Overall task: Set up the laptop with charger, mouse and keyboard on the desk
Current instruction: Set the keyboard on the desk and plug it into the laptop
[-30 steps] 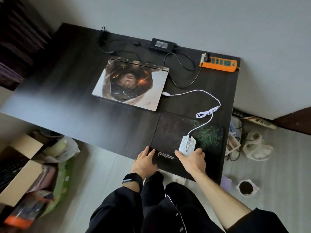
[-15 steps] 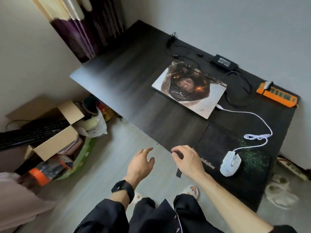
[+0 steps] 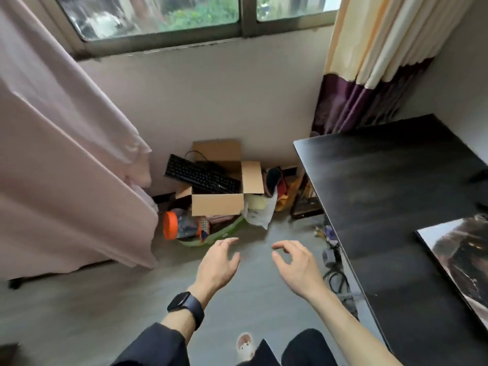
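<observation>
A black keyboard (image 3: 200,175) lies tilted across the top of an open cardboard box (image 3: 217,203) on the floor by the wall, its cable trailing behind. My left hand (image 3: 219,262), with a dark watch on the wrist, and my right hand (image 3: 295,265) hover over the grey floor in front of the box, both empty with fingers spread. The black desk (image 3: 390,186) runs along the right. Only a corner of the closed laptop (image 3: 459,252) with its printed lid shows at the right edge. Mouse and charger are out of view.
A green basket (image 3: 224,233) with an orange-capped jar (image 3: 171,224) and a white bag (image 3: 260,210) sits beside the box. A pale pink cloth (image 3: 66,167) hangs at left. Cables (image 3: 335,276) lie under the desk edge. A curtain (image 3: 369,70) hangs behind the desk.
My view has swung left from the desk to the floor corner. Both hands left the mouse pad edge and now reach over the floor toward the box with the keyboard.
</observation>
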A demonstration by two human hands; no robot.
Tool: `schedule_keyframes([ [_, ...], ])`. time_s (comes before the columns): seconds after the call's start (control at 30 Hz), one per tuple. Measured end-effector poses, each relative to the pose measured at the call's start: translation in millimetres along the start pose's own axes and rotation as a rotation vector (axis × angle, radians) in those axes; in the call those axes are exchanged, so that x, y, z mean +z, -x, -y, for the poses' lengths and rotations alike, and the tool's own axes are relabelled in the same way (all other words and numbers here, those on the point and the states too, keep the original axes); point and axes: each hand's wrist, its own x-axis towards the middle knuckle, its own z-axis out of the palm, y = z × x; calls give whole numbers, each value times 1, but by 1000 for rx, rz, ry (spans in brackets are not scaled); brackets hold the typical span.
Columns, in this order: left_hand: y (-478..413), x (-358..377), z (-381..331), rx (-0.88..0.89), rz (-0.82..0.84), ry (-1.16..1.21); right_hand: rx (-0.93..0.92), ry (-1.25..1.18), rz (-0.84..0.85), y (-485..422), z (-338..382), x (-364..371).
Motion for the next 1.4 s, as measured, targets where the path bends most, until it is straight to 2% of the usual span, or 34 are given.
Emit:
schedule_keyframes([
  [0.27,-61,-19,31,-163,-16,101,-48,25,160,-107,22,14],
  [0.67,-245,-79,21,-389,30,35,-47,36,344,-334,36,11],
  [0.9,-327,-103,58,-482,113,26,91,70,459,-404,34,55],
  [1.17,-426,-105,158,-458,307,-52,405,37,477,-448,12,147],
  [1.27,-458,-117,199,-432,209,-127,448,40,483,-474,12,201],
  [1.4,-501,-138,256,-406,-29,-224,498,1,488,-521,23,272],
])
